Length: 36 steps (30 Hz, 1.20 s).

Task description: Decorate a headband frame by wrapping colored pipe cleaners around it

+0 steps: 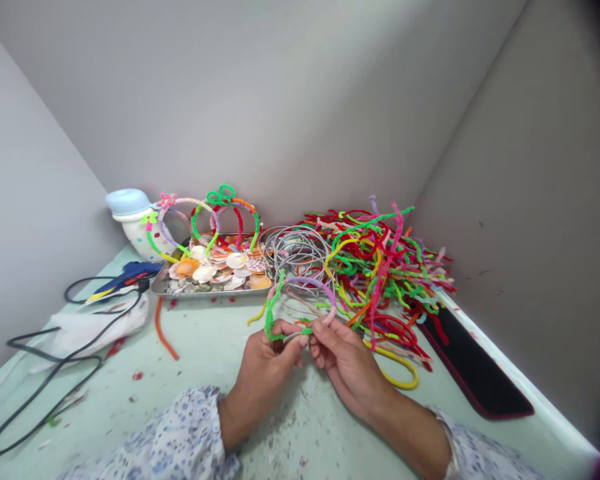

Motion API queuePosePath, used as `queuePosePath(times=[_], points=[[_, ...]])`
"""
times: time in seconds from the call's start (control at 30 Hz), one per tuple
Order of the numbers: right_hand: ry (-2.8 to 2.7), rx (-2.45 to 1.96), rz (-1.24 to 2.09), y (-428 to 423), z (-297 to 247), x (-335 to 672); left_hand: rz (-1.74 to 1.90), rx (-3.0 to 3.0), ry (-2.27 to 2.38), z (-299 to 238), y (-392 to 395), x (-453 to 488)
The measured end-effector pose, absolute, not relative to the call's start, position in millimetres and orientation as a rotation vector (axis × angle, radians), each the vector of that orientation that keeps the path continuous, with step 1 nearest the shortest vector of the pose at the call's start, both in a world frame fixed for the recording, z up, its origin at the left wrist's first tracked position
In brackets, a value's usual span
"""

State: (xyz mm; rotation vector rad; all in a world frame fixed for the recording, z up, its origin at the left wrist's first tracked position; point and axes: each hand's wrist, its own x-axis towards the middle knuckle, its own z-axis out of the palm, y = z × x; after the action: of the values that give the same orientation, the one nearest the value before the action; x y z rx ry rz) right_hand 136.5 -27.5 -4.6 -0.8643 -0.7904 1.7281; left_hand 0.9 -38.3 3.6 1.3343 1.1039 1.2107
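Both hands pinch a wire hoop [324, 285] wrapped in lilac and pink fuzz, held low over the front middle of the table. My left hand [266, 360] has thumb and fingers closed on its bare grey wire end. A bright green pipe cleaner [269, 313] rises beside that hand, its tip sticking up. My right hand [347, 357] is closed at the hoop's pink side, its fingertips on a short green wrapped bit between the hands. Fingers partly hide where green fuzz and wire meet.
Behind stands a metal tray [215, 295] of seashells [205, 273] with wrapped hoops [177, 203] upright in it. Coiled grey wire [300, 257] and a large pipe cleaner heap [380, 260] lie right. A black mat [480, 373], black cable [55, 363] and white bottle [143, 233] flank these.
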Motion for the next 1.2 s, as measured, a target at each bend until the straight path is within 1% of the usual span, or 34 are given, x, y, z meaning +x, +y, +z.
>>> queuePosePath(times=[0.2,0.47,0.9,1.07,1.2], points=[[-0.763,-0.863,1.738,-27.5,-3.0,137.7,1.232,1.389,1.127,-2.9,-40.3,-1.0],[-0.696,-0.766,1.76,-29.9,-4.4,136.0,1.229,1.33,1.048,3.2,-39.0,2.0],[-0.723,-0.804,1.778,-27.6,-5.3,138.4,1.279,1.434,1.075,-0.7,-39.4,-2.1],[-0.704,-0.779,1.789,-27.5,-4.3,139.1,1.228,1.292,0.987,-0.9,-36.1,1.2],[-0.655,-0.77,1.782,-27.2,-2.7,139.5,1.17,1.194,1.116,-0.7,-32.2,0.3]])
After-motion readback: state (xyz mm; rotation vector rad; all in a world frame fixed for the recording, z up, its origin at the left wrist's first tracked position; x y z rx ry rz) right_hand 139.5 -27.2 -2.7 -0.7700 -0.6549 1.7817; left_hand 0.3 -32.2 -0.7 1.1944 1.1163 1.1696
